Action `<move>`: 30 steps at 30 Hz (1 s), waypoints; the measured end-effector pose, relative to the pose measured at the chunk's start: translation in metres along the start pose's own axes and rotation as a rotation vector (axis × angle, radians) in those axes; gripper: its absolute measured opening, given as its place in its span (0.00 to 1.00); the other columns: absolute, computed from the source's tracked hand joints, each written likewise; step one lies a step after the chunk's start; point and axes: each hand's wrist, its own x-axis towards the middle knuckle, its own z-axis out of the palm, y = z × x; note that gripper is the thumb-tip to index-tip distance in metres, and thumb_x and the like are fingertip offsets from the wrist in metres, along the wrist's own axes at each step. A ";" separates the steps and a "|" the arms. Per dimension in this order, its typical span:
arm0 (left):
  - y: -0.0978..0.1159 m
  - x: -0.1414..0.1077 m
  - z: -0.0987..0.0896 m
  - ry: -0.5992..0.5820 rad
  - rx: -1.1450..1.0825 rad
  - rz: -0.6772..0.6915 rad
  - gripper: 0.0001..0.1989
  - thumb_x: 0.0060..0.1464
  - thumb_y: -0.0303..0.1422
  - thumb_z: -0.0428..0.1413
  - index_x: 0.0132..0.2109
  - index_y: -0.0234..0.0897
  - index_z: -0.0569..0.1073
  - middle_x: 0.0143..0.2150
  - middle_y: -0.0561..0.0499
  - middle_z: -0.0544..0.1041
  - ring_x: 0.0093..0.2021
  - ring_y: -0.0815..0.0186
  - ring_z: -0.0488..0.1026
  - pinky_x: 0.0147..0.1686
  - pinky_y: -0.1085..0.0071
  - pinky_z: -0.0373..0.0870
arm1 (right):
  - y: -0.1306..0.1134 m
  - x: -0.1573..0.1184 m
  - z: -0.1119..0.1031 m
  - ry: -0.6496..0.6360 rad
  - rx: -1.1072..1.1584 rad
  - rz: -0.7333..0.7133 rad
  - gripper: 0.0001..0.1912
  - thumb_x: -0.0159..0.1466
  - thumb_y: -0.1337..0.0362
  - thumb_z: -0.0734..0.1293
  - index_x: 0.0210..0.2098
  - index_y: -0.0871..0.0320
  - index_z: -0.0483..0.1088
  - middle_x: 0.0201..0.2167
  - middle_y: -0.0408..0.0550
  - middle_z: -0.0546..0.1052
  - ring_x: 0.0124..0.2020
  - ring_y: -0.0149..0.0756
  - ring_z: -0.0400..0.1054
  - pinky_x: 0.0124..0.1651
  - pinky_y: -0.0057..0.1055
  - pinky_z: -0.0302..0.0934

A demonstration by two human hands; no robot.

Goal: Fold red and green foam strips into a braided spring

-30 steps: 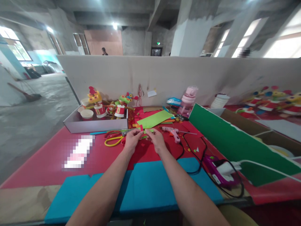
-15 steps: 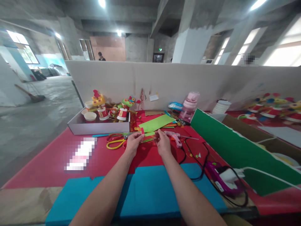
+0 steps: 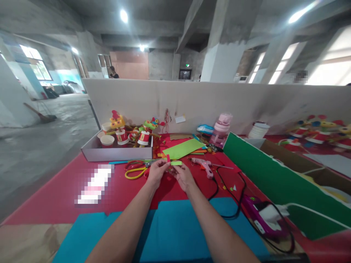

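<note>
My left hand [image 3: 155, 174] pinches a small red paper strip [image 3: 168, 158], which stands up from the fingertips. Close beside it, my right hand [image 3: 184, 177] is closed on a short light-green paper strip [image 3: 176, 163]. The fingertips of both hands nearly meet over the red tabletop; whether the strips touch is hard to tell. Left of my left hand lie yellow-handled scissors [image 3: 136, 173]. A pink glue gun [image 3: 205, 165] lies just right of my right hand. Behind the hands is a larger sheet of light-green paper [image 3: 183, 148].
At the back left, a white box [image 3: 117, 154] holds paper cups and decorated cup figures. A pink bottle-like item [image 3: 221, 128] stands at the back. To the right are a green-sided box [image 3: 263, 182] and a purple power strip [image 3: 263, 215] with cables. Blue sheeting [image 3: 181, 230] covers the near edge.
My right hand has moved left, away from the glue gun and up to my left hand, and now holds the green strip. The whole view has shifted slightly.
</note>
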 end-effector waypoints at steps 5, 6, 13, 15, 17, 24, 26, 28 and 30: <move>0.001 -0.001 0.000 0.006 -0.008 0.004 0.18 0.34 0.39 0.68 0.30 0.32 0.74 0.20 0.55 0.71 0.20 0.75 0.64 0.24 0.76 0.60 | -0.001 -0.001 0.001 -0.001 0.010 0.001 0.16 0.41 0.60 0.78 0.27 0.57 0.72 0.18 0.38 0.72 0.22 0.28 0.67 0.33 0.29 0.66; 0.001 -0.001 0.000 0.003 -0.011 0.003 0.18 0.34 0.39 0.68 0.30 0.32 0.74 0.20 0.55 0.71 0.20 0.75 0.64 0.24 0.76 0.60 | -0.001 -0.001 0.001 0.002 0.008 0.002 0.16 0.41 0.60 0.78 0.27 0.56 0.72 0.18 0.38 0.72 0.22 0.28 0.67 0.33 0.30 0.66; -0.002 0.000 -0.002 -0.018 -0.016 0.004 0.17 0.35 0.39 0.67 0.31 0.32 0.74 0.20 0.55 0.71 0.21 0.75 0.64 0.25 0.76 0.60 | -0.001 0.000 0.000 0.020 -0.022 0.010 0.16 0.42 0.60 0.77 0.27 0.57 0.71 0.18 0.38 0.72 0.22 0.28 0.66 0.32 0.30 0.65; -0.002 0.000 -0.002 -0.021 -0.014 0.018 0.16 0.37 0.39 0.67 0.30 0.32 0.74 0.20 0.55 0.70 0.21 0.75 0.64 0.24 0.76 0.60 | -0.003 -0.001 0.001 0.006 -0.011 0.012 0.16 0.42 0.61 0.76 0.27 0.57 0.70 0.19 0.38 0.72 0.22 0.28 0.66 0.33 0.30 0.66; -0.001 -0.001 -0.001 -0.023 -0.011 0.030 0.16 0.38 0.39 0.66 0.30 0.31 0.74 0.20 0.54 0.70 0.21 0.75 0.64 0.24 0.77 0.59 | -0.005 -0.003 0.002 -0.014 -0.005 0.017 0.15 0.42 0.63 0.76 0.27 0.56 0.69 0.21 0.38 0.73 0.23 0.28 0.67 0.34 0.31 0.66; -0.003 0.001 -0.002 -0.023 -0.040 0.012 0.16 0.36 0.39 0.67 0.28 0.31 0.74 0.19 0.54 0.70 0.20 0.75 0.64 0.24 0.77 0.59 | -0.006 -0.004 0.007 -0.028 -0.160 -0.082 0.16 0.44 0.60 0.75 0.30 0.57 0.71 0.24 0.41 0.76 0.25 0.31 0.69 0.34 0.31 0.66; -0.004 0.002 -0.003 -0.039 -0.040 0.009 0.16 0.37 0.40 0.67 0.28 0.31 0.74 0.20 0.54 0.71 0.20 0.74 0.64 0.24 0.76 0.60 | -0.004 -0.002 0.006 -0.017 -0.200 -0.105 0.16 0.44 0.58 0.75 0.29 0.58 0.71 0.23 0.41 0.76 0.24 0.31 0.68 0.33 0.30 0.65; -0.004 0.002 -0.003 -0.054 -0.041 -0.003 0.16 0.37 0.40 0.67 0.29 0.31 0.75 0.20 0.53 0.72 0.20 0.74 0.65 0.24 0.75 0.61 | -0.002 -0.001 0.005 0.009 -0.215 -0.116 0.15 0.44 0.57 0.75 0.27 0.58 0.71 0.22 0.41 0.75 0.24 0.31 0.68 0.32 0.29 0.65; -0.003 0.001 -0.003 -0.062 -0.044 -0.012 0.17 0.37 0.40 0.67 0.30 0.31 0.75 0.21 0.53 0.72 0.21 0.73 0.66 0.25 0.75 0.63 | -0.002 -0.001 0.004 0.042 -0.217 -0.129 0.14 0.44 0.57 0.75 0.26 0.58 0.71 0.21 0.40 0.74 0.24 0.30 0.68 0.32 0.29 0.65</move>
